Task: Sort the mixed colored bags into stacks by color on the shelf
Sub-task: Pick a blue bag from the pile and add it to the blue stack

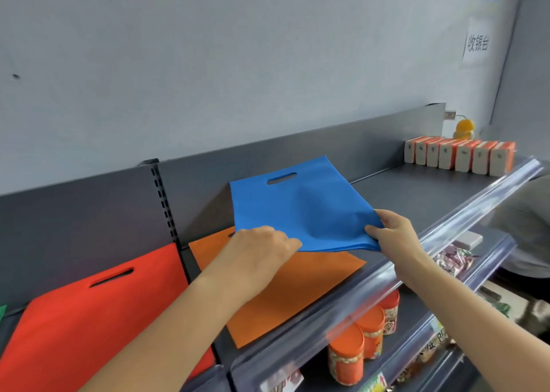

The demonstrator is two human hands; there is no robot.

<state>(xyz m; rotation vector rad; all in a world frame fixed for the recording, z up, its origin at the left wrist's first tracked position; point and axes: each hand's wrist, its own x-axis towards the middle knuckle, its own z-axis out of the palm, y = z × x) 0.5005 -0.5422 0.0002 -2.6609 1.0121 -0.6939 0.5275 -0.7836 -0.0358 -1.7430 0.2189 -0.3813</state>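
Pale grey wall (208, 64) rises behind a dark grey metal shelf (416, 195) with a low back panel. At the far left a flat red non-woven bag (89, 317) with an oval handle slot lies on the shelf, its far edge up against the back panel. Just right of it, past the slotted upright, a flat orange non-woven bag (282, 290) lies on the deck, and my left forearm crosses above its near-left part. My left hand (262, 249) sits at the near-left edge of a flat blue non-woven bag (297, 210). My fingers are curled onto that edge, with the tips hidden by the fabric. The blue bag lies between my two hands, its handle slot pointing away toward the back panel. Its near edge is raised above the orange bag and covers that bag's far-right part. Several thin blue layers show along this near edge. Whether the far end touches the shelf I cannot tell. My right hand (393, 231) pinches the near-right corner, thumb on top and the other fingers closed beneath. A clear plastic price rail (387, 272) runs along the shelf front under my right wrist, and orange-lidded jars (357, 347) stand on the level below. Farther right, a row of orange-and-beige boxes (458, 156) stands upright at the back of the shelf, with a small yellow figure (463, 128) behind it. A white paper sign (477, 42) hangs on the wall above.
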